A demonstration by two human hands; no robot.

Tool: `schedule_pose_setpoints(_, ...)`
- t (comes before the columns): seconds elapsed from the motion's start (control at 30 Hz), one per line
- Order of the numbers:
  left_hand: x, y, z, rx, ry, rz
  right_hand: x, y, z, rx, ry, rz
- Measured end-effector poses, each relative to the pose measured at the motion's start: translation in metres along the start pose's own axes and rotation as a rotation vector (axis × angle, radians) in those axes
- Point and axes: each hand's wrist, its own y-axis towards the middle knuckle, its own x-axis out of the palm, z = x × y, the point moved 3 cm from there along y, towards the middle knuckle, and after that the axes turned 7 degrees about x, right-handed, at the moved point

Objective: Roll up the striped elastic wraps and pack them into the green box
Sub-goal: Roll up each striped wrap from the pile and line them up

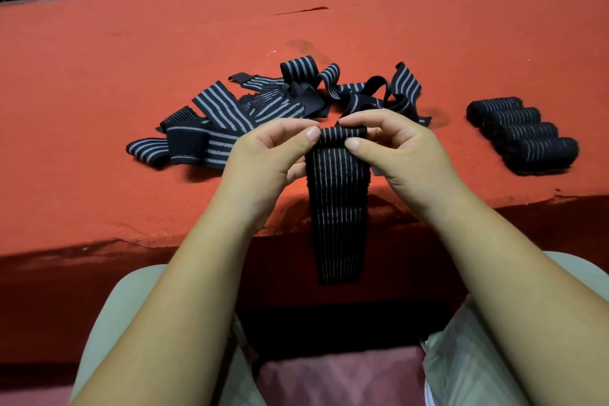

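While the tail of the wrap in hand [339,194] hangs free over the near edge of the red table [99,76] toward the lap, its weight pulls on the roll. Left hand [263,155] and right hand [402,148] each pinch one end of the small roll at the wrap's top, thumbs on the near side, fingers curled over it.

Risks, as judged: only a turn or so is wound, so a slack pinch would let the elastic spring open. Uneven pull from the two hands would wind it skewed, one edge creeping out. The dangling tail may twist.

Counts: two hands, one wrap being rolled. Beyond them lie the loose wraps [263,109], a tangled heap, roughly half a dozen; exact number cannot be told. To the right, four finished rolls [524,135] lie side by side, touching. Green box: not in view.
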Motion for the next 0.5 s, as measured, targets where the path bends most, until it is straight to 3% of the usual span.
schedule_pose_setpoints(0.27,-0.005,0.003,-0.003,0.022,-0.006,0.059,0.001,0.006,0.01,0.03,-0.025,0.028)
schedule_pose_setpoints(0.5,0.001,-0.003,0.001,0.052,0.051,-0.047,0.0,0.006,0.011,0.027,-0.008,0.019)
